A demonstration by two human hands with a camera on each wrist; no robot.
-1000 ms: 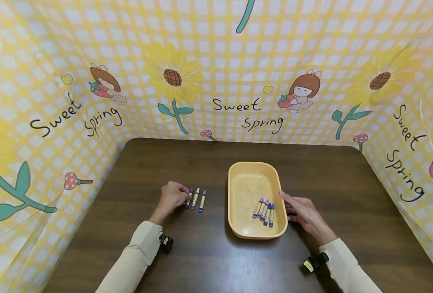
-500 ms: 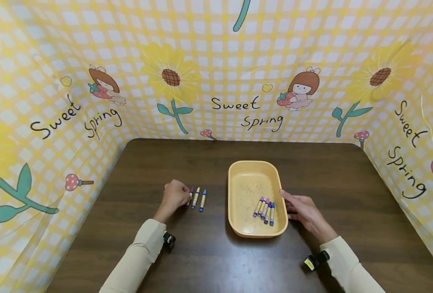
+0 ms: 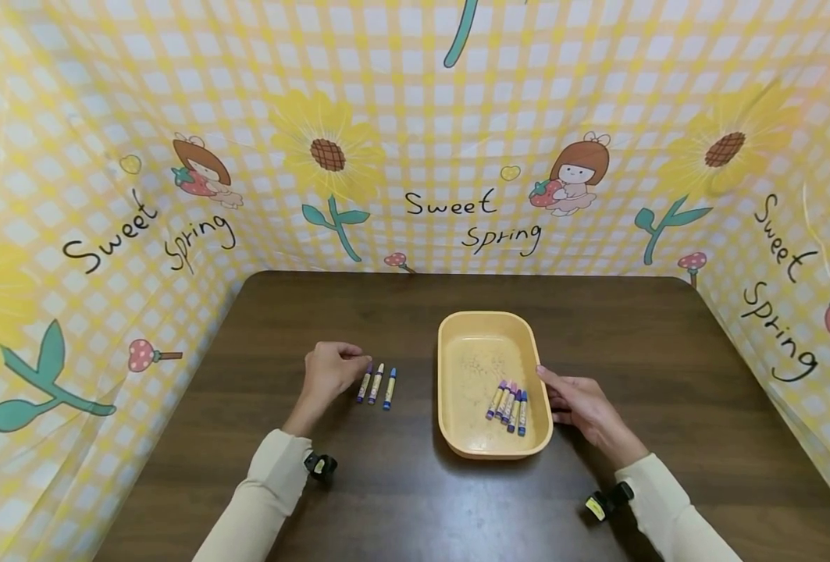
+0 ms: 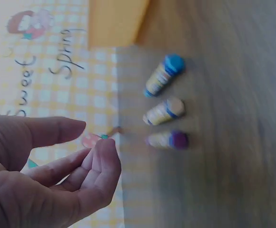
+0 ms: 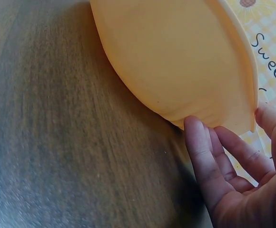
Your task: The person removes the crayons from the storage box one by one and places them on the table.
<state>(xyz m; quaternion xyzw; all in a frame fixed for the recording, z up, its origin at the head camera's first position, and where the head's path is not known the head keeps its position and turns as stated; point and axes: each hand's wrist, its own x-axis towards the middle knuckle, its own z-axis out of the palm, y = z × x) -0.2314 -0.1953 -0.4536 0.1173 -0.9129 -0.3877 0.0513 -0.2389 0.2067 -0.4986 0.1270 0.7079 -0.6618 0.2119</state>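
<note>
A yellow checked backdrop (image 3: 415, 117) printed with sunflowers and "Sweet Spring" walls in three sides of a dark wood tabletop (image 3: 400, 499), meeting its far, left and right edges; the near part of the tabletop lies bare between the two sleeves. Right of centre sits an orange tray (image 3: 457, 437) (long side running away from the camera), with bare wood on every side of it and a wide strip between its far rim and the backdrop. The right hand (image 3: 579, 406) rests against the tray's right wall, fingers (image 5: 202, 156) straight and touching the outer rim, gripping nothing. The left hand (image 3: 326, 373) lies on the tabletop well left of the tray, thumb and fingers loosely curled and apart, holding nothing; its fingertips (image 4: 104, 152) hang just beside the nearest of three crayons. Five crayons (image 3: 507, 401) lie bunched side by side in the tray's near right part, near the wall the right hand touches. Three crayons (image 3: 376, 384) lie in a row on the tabletop between the left hand and the tray, parallel and slightly apart: a purple-tipped one (image 4: 169, 140) closest to the fingers, a pale-tipped one (image 4: 164, 111) in the middle, a blue-tipped one (image 4: 162, 76) nearest the tray. A clear strip of wood separates the blue-tipped crayon from the tray's left wall.
</note>
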